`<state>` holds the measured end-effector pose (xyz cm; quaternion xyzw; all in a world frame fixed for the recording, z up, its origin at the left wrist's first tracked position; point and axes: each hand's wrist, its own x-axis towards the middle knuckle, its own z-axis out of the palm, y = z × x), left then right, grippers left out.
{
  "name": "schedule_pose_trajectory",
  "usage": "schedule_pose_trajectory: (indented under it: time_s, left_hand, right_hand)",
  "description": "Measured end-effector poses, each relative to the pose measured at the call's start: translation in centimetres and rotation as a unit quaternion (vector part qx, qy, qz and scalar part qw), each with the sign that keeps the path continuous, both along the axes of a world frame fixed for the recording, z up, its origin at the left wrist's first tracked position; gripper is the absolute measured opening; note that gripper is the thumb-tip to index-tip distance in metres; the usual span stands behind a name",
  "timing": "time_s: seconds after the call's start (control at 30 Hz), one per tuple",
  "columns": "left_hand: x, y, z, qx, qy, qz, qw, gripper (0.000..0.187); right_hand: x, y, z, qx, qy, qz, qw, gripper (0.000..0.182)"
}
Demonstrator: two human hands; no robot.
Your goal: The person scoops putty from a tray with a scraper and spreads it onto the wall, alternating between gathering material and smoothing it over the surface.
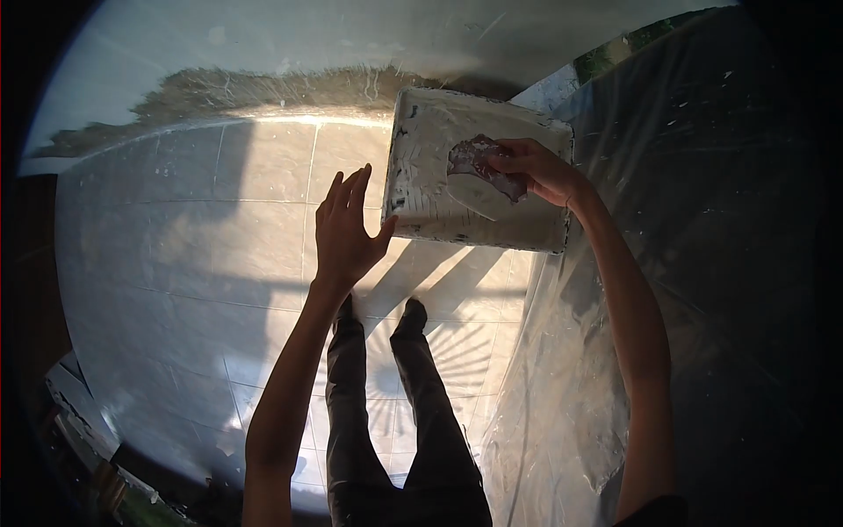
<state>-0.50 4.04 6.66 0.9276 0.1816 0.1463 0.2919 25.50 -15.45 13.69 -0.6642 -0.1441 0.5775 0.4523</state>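
A rectangular tray (479,240), coated inside with pale, paint-like stuff, is at the upper middle against the wall. Over it, my right hand (546,171) pinches a reddish-brown, white-smeared piece with an uneven edge (479,162); its kind I cannot tell. A curved pale mark shows in the coating just below this piece. To the left of the tray, my left hand (349,227) is open and holds nothing. Its fingers stretch upward, and the thumb tip is right at the tray's lower left rim.
Behind the tray stands a pale wall (290,39) with a rough brown-grey patch (246,92) along its base. Sunlit tiles (272,167) cover the floor, with my legs (430,386) below the tray. Wrinkled clear plastic sheeting (562,395) lies along the right.
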Motion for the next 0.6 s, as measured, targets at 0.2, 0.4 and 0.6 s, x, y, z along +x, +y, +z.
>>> schedule_pose_trajectory:
  time_s: [0.2,0.4,0.6]
  left_hand:
    - [1.4,4.8,10.2,0.023,-0.057,0.019,0.998,0.067]
    - [3.2,9.9,23.6,0.05,-0.131,0.024,0.99,0.06]
    - [5.0,14.4,35.3,0.086,-0.223,0.001,0.971,0.058]
  right_hand:
    - [-0.2,3.2,13.1,0.107,0.001,-0.064,0.992,0.045]
    - [-0.5,6.3,27.4,0.191,-0.031,-0.132,0.972,0.038]
    - [-0.4,8.4,39.9,0.246,-0.105,-0.154,0.951,0.028]
